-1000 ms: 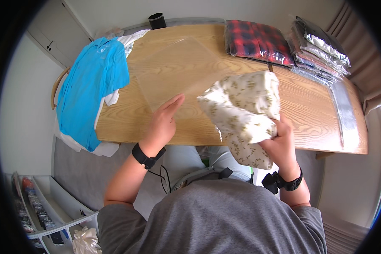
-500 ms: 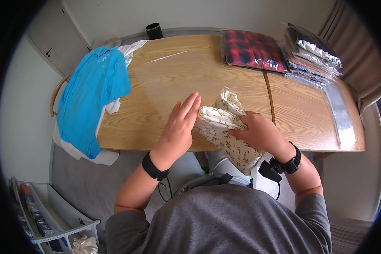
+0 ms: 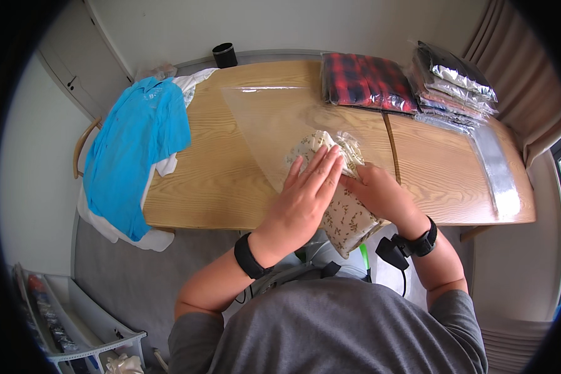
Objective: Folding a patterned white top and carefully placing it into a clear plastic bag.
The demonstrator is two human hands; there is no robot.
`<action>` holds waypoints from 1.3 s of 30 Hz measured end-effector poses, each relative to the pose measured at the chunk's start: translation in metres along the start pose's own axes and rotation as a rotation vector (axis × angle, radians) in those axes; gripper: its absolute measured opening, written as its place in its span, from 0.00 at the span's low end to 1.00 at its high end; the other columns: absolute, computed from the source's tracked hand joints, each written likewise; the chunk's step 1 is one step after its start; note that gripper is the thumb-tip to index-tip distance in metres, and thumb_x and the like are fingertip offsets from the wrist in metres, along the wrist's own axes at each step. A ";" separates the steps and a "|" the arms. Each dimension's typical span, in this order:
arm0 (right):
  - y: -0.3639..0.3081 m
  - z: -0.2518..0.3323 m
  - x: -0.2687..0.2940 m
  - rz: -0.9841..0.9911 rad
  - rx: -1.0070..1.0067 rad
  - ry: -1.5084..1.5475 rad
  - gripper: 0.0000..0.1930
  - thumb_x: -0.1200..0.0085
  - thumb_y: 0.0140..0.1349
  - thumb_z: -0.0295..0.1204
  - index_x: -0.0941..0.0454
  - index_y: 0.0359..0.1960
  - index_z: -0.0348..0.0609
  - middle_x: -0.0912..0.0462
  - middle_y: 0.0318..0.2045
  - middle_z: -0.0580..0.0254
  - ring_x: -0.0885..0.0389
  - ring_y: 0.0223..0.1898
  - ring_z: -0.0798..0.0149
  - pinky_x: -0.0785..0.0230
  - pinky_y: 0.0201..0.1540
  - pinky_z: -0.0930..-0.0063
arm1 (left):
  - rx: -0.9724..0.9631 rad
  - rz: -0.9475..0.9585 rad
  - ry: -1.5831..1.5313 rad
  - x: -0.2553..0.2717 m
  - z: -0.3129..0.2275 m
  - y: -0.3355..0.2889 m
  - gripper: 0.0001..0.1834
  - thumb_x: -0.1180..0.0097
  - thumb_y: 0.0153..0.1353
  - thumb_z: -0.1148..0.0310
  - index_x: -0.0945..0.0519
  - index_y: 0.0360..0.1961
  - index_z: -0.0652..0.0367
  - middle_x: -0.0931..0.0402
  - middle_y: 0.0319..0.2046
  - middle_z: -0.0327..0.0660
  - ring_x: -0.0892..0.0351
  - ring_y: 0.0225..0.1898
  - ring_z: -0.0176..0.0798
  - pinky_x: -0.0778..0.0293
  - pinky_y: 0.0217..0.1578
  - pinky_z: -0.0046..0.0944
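A folded white cloth with a small green-brown leaf print (image 3: 348, 219) is held over the front edge of the table. My right hand (image 3: 386, 196) grips its right side, thumb on the near face and the fingers partly hidden in the fold. Flat against the upper left of the bundle lies my left hand (image 3: 302, 202), fingers stretched out and not closed round it. A clear plastic bag (image 3: 255, 118) spreads over the wooden table behind the cloth. Its near end meets the top of the bundle, but whether the cloth is inside it I cannot tell.
A bright blue shirt (image 3: 134, 149) drapes over white cloth at the left. A bagged red-and-black checked garment (image 3: 368, 81) and a stack of bagged clothes (image 3: 455, 87) stand at the back right. Flat clear bags (image 3: 495, 168) lie along the right edge of the table (image 3: 199, 193).
My left hand has moved right, from beside the bundle onto its upper left face. The far end of the clear bag has shifted right. My right hand keeps its hold.
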State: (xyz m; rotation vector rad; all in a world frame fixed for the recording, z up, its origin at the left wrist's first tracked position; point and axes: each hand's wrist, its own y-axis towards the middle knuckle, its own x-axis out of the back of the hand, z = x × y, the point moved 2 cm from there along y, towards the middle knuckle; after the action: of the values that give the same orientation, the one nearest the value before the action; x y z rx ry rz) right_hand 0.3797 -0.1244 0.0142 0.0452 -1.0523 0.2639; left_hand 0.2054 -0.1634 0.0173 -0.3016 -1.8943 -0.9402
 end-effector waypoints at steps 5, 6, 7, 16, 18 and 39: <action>0.019 -0.010 -0.023 -0.097 0.447 0.032 0.07 0.49 0.57 0.29 0.21 0.30 0.39 0.20 0.30 0.45 0.22 0.35 0.43 0.30 0.36 0.55 | -0.115 0.031 0.012 0.012 -0.022 0.020 0.30 0.60 0.60 0.78 0.42 0.66 0.66 0.47 0.68 0.47 0.49 0.69 0.46 0.53 0.66 0.54; 0.029 -0.024 -0.037 -0.178 0.622 -0.011 0.06 0.48 0.56 0.28 0.21 0.30 0.40 0.20 0.29 0.49 0.22 0.35 0.46 0.30 0.35 0.58 | -0.148 0.031 -0.035 0.015 -0.027 0.024 0.29 0.60 0.61 0.76 0.42 0.66 0.66 0.46 0.67 0.47 0.48 0.69 0.46 0.53 0.66 0.54; 0.034 -0.014 -0.038 -0.169 0.596 0.163 0.07 0.48 0.56 0.30 0.22 0.32 0.40 0.20 0.27 0.50 0.23 0.33 0.47 0.30 0.34 0.59 | -0.152 0.028 -0.034 0.021 -0.030 0.024 0.28 0.59 0.61 0.75 0.39 0.65 0.65 0.45 0.67 0.47 0.47 0.69 0.46 0.53 0.66 0.54; 0.026 0.040 -0.016 -0.343 0.293 0.156 0.12 0.46 0.57 0.36 0.25 0.35 0.40 0.23 0.30 0.44 0.22 0.31 0.45 0.30 0.32 0.57 | -0.281 -0.183 -0.109 0.059 -0.029 -0.005 0.22 0.52 0.59 0.79 0.27 0.56 0.60 0.30 0.58 0.44 0.32 0.61 0.43 0.55 0.67 0.50; 0.025 0.043 -0.019 -0.312 0.480 0.126 0.10 0.46 0.56 0.34 0.24 0.35 0.41 0.23 0.32 0.46 0.22 0.32 0.45 0.29 0.32 0.57 | -0.256 -0.173 -0.107 0.063 -0.023 -0.008 0.22 0.52 0.59 0.80 0.27 0.56 0.60 0.29 0.58 0.44 0.32 0.61 0.44 0.55 0.67 0.50; 0.029 0.097 -0.021 -0.345 0.604 0.398 0.11 0.45 0.60 0.32 0.23 0.39 0.38 0.24 0.38 0.46 0.25 0.39 0.41 0.31 0.39 0.57 | -0.477 -0.116 -0.176 0.083 -0.026 -0.012 0.16 0.53 0.62 0.73 0.24 0.52 0.58 0.27 0.54 0.46 0.28 0.58 0.45 0.44 0.64 0.47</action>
State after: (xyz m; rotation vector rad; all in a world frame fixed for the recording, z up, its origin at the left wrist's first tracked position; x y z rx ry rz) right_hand 0.2803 -0.1160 0.0414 0.6850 -0.5270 0.2549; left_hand 0.1737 -0.2045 0.0877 -0.5762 -1.8392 -1.4864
